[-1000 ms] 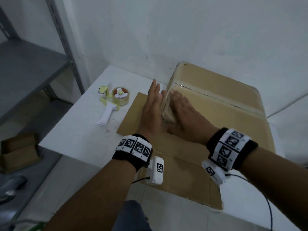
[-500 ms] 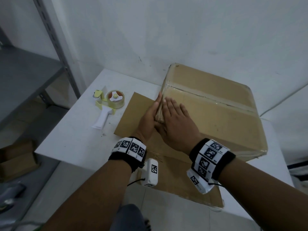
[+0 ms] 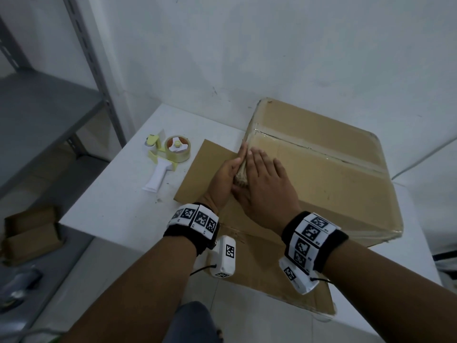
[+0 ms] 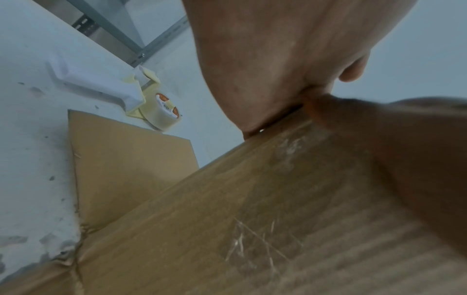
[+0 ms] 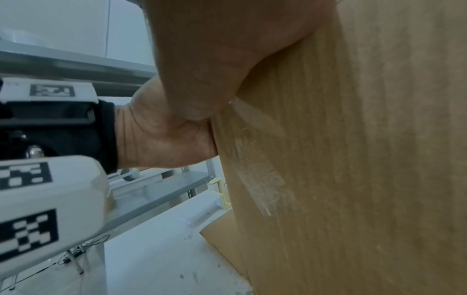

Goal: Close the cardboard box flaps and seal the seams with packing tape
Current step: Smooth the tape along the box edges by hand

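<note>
A large brown cardboard box (image 3: 321, 174) stands on the white table (image 3: 118, 209), its top flaps down and a strip of clear tape along the centre seam (image 3: 316, 151). My left hand (image 3: 225, 177) lies flat against the box's left side near the top edge, fingers straight. My right hand (image 3: 264, 184) presses flat on the top beside that same edge, fingers straight and spread. Wrinkled clear tape (image 5: 255, 179) shows on the box side (image 4: 278, 219) under the hands. A tape dispenser (image 3: 168, 159) with a white handle lies on the table to the left.
A flat cardboard sheet (image 3: 205, 174) lies under the box and juts over the table's near edge. A grey metal shelf (image 3: 37, 115) stands at the left, with small cardboard boxes (image 3: 29, 233) on the floor below. A white wall is close behind the box.
Both hands have slid back toward me along the box's left top edge, staying flat. The view has pulled back a little.
</note>
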